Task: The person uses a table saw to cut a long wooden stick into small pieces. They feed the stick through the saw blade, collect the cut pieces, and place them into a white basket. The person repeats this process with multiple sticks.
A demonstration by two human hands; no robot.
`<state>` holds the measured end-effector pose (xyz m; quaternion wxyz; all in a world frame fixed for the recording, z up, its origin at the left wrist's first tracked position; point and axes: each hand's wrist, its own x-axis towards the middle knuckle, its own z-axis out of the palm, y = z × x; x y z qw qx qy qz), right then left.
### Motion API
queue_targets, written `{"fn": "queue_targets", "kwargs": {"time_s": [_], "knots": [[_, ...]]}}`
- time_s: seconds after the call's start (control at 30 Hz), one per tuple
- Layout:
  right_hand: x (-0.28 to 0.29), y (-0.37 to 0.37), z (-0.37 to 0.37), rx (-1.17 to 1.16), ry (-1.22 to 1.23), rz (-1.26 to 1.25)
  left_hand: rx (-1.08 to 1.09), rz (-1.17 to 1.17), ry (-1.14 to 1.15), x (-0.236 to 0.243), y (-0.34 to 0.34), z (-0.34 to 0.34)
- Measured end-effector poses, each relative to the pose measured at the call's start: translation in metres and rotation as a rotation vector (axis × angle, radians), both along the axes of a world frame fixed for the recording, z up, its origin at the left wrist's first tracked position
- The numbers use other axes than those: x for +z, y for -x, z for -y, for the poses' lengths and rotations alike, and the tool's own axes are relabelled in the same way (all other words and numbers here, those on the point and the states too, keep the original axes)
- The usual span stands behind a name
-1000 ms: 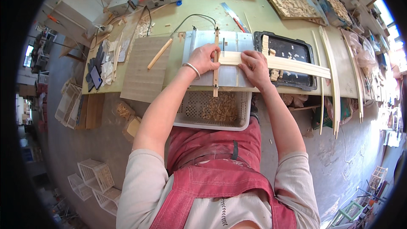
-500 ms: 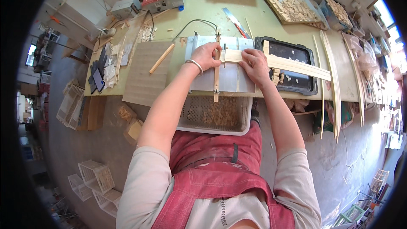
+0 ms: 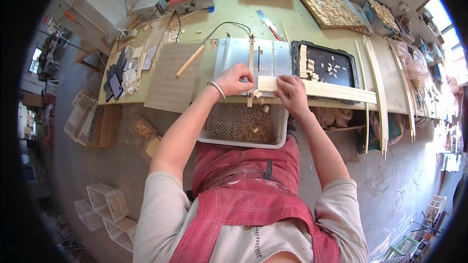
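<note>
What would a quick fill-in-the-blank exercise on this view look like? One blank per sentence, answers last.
1. The pale wooden strips are gripped by the person's ____ hand.
2. A silver-coloured bangle circles the person's ____ wrist.
3. The shallow tray that the strips cross is ____ in colour.
4. The perforated basket below the edge of the table holds small blocks made of ____.

Missing words: right; left; black; wood.
</note>
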<state>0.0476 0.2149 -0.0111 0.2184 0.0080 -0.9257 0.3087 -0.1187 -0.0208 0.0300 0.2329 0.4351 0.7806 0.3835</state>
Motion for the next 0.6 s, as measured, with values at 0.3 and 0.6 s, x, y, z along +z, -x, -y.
{"fn": "queue_targets", "kwargs": {"time_s": [0.3,0.6], "knots": [[0.002,0.011,0.012,0.01,-0.012,0.015,0.087,-0.181,0.001,-0.023,-0.007,-0.002],[0.003,0.018,0.011,0.005,-0.034,0.029,0.175,-0.176,-0.034,-0.026,-0.006,-0.013]]}}
